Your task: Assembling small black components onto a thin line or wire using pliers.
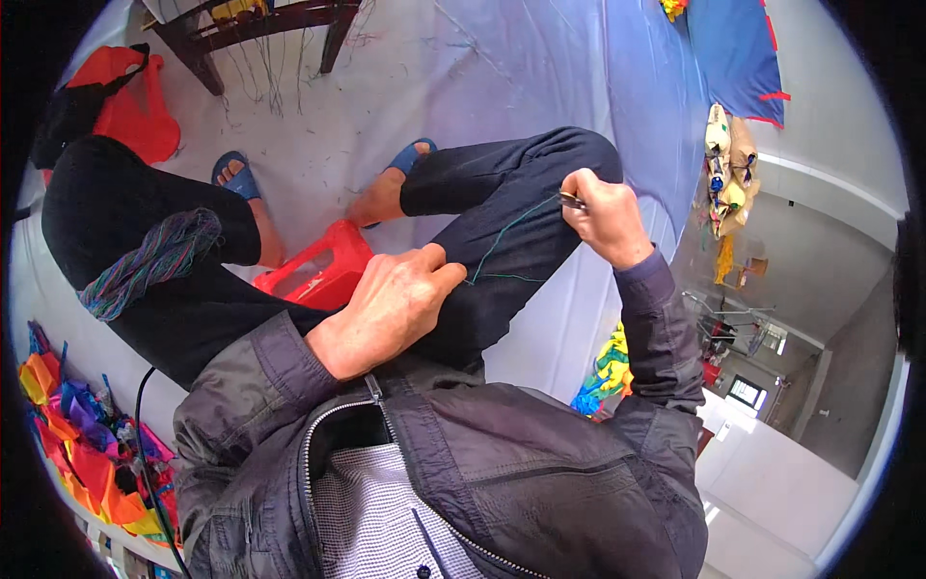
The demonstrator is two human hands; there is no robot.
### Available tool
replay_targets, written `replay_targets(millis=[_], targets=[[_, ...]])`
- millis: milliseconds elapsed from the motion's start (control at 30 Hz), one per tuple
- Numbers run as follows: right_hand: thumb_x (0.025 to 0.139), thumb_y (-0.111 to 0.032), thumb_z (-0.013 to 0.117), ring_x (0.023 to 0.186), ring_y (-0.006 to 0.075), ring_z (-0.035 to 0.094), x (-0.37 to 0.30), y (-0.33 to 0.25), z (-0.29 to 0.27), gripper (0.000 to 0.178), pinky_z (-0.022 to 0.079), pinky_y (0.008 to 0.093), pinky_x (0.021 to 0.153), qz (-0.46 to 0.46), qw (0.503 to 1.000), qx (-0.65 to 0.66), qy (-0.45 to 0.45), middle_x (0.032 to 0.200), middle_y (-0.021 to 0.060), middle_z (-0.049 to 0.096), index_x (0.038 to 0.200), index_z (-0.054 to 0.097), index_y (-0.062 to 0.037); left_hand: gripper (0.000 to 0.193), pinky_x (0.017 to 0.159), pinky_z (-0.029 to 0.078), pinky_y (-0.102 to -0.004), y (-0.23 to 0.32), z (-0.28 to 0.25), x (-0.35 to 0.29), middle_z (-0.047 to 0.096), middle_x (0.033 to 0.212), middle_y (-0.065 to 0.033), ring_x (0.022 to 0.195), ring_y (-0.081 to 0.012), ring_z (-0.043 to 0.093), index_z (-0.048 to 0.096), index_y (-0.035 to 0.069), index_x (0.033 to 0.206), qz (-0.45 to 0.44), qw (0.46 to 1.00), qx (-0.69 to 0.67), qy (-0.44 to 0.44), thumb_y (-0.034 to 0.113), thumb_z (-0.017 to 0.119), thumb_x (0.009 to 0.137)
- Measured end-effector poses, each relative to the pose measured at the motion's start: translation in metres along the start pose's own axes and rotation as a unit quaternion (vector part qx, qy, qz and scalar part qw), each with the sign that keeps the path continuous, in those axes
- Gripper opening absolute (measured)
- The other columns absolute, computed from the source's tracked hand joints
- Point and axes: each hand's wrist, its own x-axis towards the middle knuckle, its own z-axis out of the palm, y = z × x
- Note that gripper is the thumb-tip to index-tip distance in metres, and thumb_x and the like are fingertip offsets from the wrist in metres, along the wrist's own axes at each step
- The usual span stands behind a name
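Floor: pale sheeting (pixel 540 87) spreads out around your feet.
Far left: bright fabric pieces (pixel 87 434) lie heaped beside you, near neither hand.
Left thigh: a multicoloured thread hank (pixel 159 261) rests across your dark trousers (pixel 106 193), untouched.
Between your legs: part of a red plastic stool (pixel 323 270) shows.
Left hand: your left hand (pixel 391 304) is curled, its fingertips apparently pinching the green thread (pixel 504 232).
Strand: it bends slackly above your right leg from those fingertips up to the other hand; a loose tail trails rightward across the trousers.
Right hand: your right hand (pixel 608 217) is clasped around a small dark tool (pixel 572 200), its kind too hidden to tell.
Progress: one strand is already out between your hands; most of the hank looks unused, and no finished knot or stitch can be made out.
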Motion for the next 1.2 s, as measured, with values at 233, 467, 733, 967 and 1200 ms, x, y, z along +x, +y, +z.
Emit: replay_targets(millis=[233,467,733,967,1200], targets=[[0.091,0.001,0.065,0.058,0.0035,0.053,-0.022,-0.001,0.007,0.005,0.041,0.022,0.053,0.184,0.932,0.299,0.096,0.069,-0.0042,0.059,0.092,0.063,-0.0029,0.024,0.061,0.051,-0.0451,-0.002,0.001,-0.001,0.061,0.086,-0.0126,0.073,-0.0359,0.065,0.067,0.004,0.1,-0.023,0.999,-0.012,0.03,-0.004,0.065,0.078],[0.095,-0.001,0.064,0.059,0.0005,0.046,-0.026,-0.013,0.008,0.003,0.035,0.0179,0.052,0.244,0.809,0.511,0.157,0.077,-0.0062,0.057,0.097,0.063,-0.0015,0.02,0.06,0.052,-0.0444,0.0,-0.002,0.002,0.061,0.084,-0.0123,0.072,-0.0358,0.065,0.067,0.005,0.1,-0.029,0.999,0.005,0.015,-0.003,0.066,0.082],[0.096,-0.003,0.062,0.056,0.0016,0.043,-0.033,-0.017,0.009,0.004,0.03,0.0189,0.047,0.243,0.72,0.619,0.198,0.073,-0.0053,0.052,0.099,0.062,-0.0009,0.017,0.057,0.051,-0.0437,0.0,0.001,0.003,0.061,0.082,-0.0123,0.07,-0.0356,0.065,0.068,0.004,0.098,-0.021,1.0,0.007,0.017,-0.003,0.067,0.083],[0.098,-0.006,0.059,0.046,0.0031,0.032,-0.029,-0.033,0.011,0.003,0.023,0.0213,0.042,0.227,0.655,0.697,0.184,0.062,-0.0057,0.042,0.1,0.058,-0.0035,0.018,0.06,0.053,-0.0428,0.003,0.004,0.005,0.064,0.086,-0.0133,0.073,-0.0353,0.067,0.069,0.003,0.098,-0.023,0.999,-0.048,-0.002,-0.004,0.068,0.081],[0.096,-0.007,0.062,0.051,0.0034,0.04,-0.035,-0.028,0.014,0.006,0.027,0.0211,0.044,0.205,0.564,0.783,0.165,0.067,-0.0051,0.047,0.098,0.059,-0.0021,0.022,0.071,0.057,-0.039,0.003,0.005,0.008,0.069,0.098,-0.0156,0.083,-0.0363,0.069,0.07,0.003,0.103,0.008,1.0,-0.028,0.005,-0.003,0.069,0.082]])
